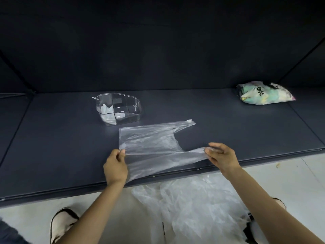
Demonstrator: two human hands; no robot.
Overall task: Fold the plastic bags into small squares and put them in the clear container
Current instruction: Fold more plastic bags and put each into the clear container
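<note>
A clear plastic bag [151,143] lies spread on the dark table [58,141], its far handle pointing right. My left hand [115,167] pinches the bag's near left corner. My right hand [222,155] pinches the near handle at the right, and the near edge is lifted slightly off the table. The clear container [118,108] stands just behind the bag to the left, divided into compartments, with folded white plastic in its left and front compartments.
A printed bag stuffed with soft items [263,93] lies at the table's far right. A heap of loose clear plastic bags [197,203] hangs below the table's front edge over the pale floor. My shoes [62,222] show at the bottom.
</note>
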